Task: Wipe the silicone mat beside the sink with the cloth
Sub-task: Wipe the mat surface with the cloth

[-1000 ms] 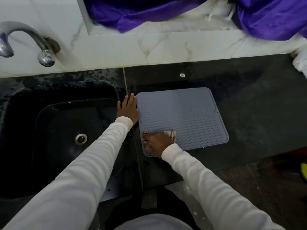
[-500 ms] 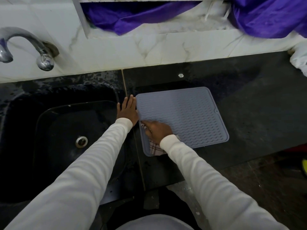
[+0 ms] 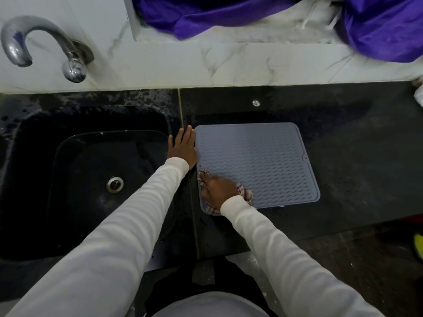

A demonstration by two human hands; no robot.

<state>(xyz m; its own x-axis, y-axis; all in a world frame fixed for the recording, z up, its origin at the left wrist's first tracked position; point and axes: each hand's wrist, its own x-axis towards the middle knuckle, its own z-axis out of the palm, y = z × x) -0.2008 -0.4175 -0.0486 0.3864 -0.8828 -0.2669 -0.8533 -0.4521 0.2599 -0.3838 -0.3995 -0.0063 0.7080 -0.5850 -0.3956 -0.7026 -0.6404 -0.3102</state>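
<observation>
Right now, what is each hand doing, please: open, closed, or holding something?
Left hand: open, flat on the counter against the left edge of the mat, holding nothing.
Right hand: pressed down on the cloth at the mat's near-left corner.

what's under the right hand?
The cloth, pressed flat on the near-left corner of the silicone mat by the right hand. Its edges stick out around the hand; the middle and the mat beneath are covered.

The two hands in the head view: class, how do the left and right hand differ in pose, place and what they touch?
The left hand lies flat, fingers together, on the counter against the mat edge beside the sink; the right hand is on the mat's near-left corner. The left is bare; the right presses the cloth. Both wear white sleeves.
</observation>
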